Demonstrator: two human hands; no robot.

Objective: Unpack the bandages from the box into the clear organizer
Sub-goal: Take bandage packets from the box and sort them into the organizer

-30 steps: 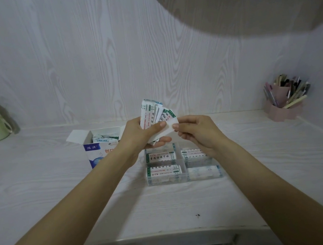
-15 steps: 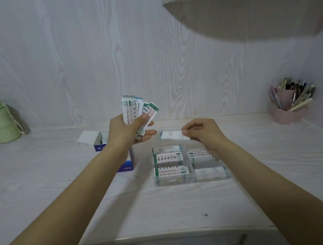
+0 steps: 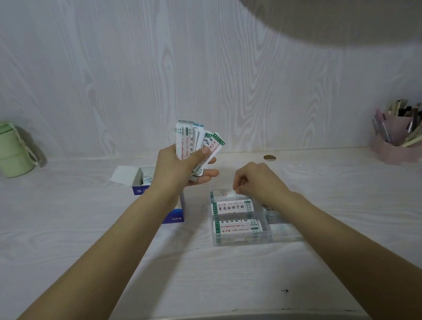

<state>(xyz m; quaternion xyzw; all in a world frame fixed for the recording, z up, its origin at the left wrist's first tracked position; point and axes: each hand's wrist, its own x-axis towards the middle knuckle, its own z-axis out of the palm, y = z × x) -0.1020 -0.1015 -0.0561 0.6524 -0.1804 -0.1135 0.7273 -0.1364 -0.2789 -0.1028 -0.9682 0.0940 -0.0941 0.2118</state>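
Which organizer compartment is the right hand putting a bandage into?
The far left compartment of the organizer. The right hand pinches a bandage over it; the two compartments nearer the person in that column already show green-printed bandages.

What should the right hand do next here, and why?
Probably release and lift away: the right hand pinches a single bandage already low over the clear organizer's back-left compartment, while the left hand holds a fan of bandages waiting.

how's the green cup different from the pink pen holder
The green cup stands at the desk's far left with a lid on and a cord loop at its side. The pink pen holder stands at the far right, open-topped and crammed with pens. Both sit upright near the back wall, untouched by either hand.
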